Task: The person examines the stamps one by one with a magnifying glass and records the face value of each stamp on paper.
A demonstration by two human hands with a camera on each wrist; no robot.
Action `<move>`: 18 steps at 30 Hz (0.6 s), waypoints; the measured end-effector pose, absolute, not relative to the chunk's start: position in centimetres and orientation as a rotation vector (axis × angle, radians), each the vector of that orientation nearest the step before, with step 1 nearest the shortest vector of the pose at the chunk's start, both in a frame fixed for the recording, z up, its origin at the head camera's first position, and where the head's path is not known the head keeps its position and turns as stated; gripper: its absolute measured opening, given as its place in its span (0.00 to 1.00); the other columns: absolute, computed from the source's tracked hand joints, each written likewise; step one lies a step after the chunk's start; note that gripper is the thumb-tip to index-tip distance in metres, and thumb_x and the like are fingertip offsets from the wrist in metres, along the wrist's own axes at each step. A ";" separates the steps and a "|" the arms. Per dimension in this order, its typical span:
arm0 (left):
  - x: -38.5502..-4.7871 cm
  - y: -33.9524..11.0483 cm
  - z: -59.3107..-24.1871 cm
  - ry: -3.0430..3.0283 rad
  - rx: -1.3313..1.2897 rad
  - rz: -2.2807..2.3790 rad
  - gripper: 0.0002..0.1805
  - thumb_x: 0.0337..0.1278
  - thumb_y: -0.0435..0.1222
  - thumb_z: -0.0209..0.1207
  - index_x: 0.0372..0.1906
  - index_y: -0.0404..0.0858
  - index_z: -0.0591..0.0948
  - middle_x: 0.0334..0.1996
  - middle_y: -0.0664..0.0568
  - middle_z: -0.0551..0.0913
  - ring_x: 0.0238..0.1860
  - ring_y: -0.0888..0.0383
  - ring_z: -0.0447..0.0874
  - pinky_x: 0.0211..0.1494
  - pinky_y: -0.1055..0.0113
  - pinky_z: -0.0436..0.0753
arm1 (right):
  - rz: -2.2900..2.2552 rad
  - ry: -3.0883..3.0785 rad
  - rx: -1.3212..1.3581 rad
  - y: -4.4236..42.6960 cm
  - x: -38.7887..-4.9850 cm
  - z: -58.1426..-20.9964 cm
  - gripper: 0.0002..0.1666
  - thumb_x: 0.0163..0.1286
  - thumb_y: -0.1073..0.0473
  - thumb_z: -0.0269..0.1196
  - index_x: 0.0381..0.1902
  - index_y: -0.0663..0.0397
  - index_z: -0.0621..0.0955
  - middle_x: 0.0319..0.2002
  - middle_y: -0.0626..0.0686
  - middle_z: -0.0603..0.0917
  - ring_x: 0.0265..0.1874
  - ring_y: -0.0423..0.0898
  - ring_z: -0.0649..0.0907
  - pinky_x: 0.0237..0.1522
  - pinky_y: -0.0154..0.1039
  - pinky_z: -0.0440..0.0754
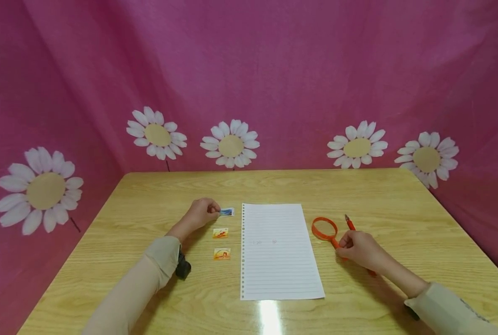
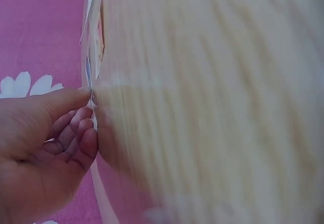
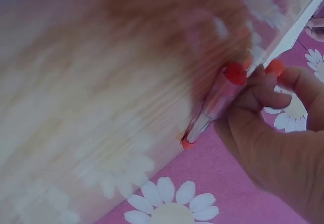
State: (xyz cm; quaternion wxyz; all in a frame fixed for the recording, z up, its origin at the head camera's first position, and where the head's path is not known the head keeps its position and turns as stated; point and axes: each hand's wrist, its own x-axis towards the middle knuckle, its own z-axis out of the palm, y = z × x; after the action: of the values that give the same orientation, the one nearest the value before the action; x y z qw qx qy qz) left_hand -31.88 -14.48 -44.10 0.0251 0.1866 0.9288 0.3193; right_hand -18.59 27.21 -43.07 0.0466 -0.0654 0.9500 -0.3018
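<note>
In the head view my left hand (image 1: 201,211) pinches the left edge of a small blue stamp (image 1: 227,212) on the table. Below it lie two yellow and red stamps, one (image 1: 221,233) above the other (image 1: 222,254). My right hand (image 1: 359,249) holds the handle of an orange magnifying glass (image 1: 325,229), whose round rim lies toward the paper. A red pen (image 1: 350,224) lies partly hidden under that hand; its clear red-capped barrel (image 3: 215,102) shows beside the fingers in the right wrist view. The left wrist view shows the stamp only as a thin edge at the fingertips.
A lined, hole-punched sheet of paper (image 1: 280,270) with faint red writing lies between the hands. The wooden table (image 1: 182,307) reaches back to a pink curtain (image 1: 282,83) with white daisies.
</note>
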 end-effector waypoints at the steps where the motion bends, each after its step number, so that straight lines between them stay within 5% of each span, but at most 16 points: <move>1: -31.9 -14.5 -44.1 2.873 0.580 0.987 0.03 0.59 0.28 0.62 0.36 0.31 0.83 0.29 0.45 0.82 0.30 0.59 0.74 0.37 0.67 0.75 | -0.927 2.903 -0.194 27.2 -18.6 -43.0 0.07 0.59 0.64 0.67 0.29 0.63 0.79 0.26 0.52 0.81 0.26 0.41 0.75 0.26 0.31 0.72; 18: -31.9 -14.4 -43.7 2.892 0.574 0.919 0.03 0.60 0.29 0.62 0.36 0.32 0.83 0.29 0.46 0.81 0.30 0.59 0.73 0.37 0.69 0.73 | -0.932 3.119 -0.284 27.5 -18.7 -42.9 0.06 0.55 0.70 0.65 0.30 0.63 0.77 0.22 0.50 0.80 0.21 0.34 0.71 0.22 0.29 0.71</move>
State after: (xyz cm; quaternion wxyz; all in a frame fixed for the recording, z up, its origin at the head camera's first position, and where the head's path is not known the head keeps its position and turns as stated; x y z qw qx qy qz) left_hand -31.90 -14.38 -43.75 0.0266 0.1859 0.9361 0.2974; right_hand -18.67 27.48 -42.87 -0.0628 -0.0867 0.9526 -0.2848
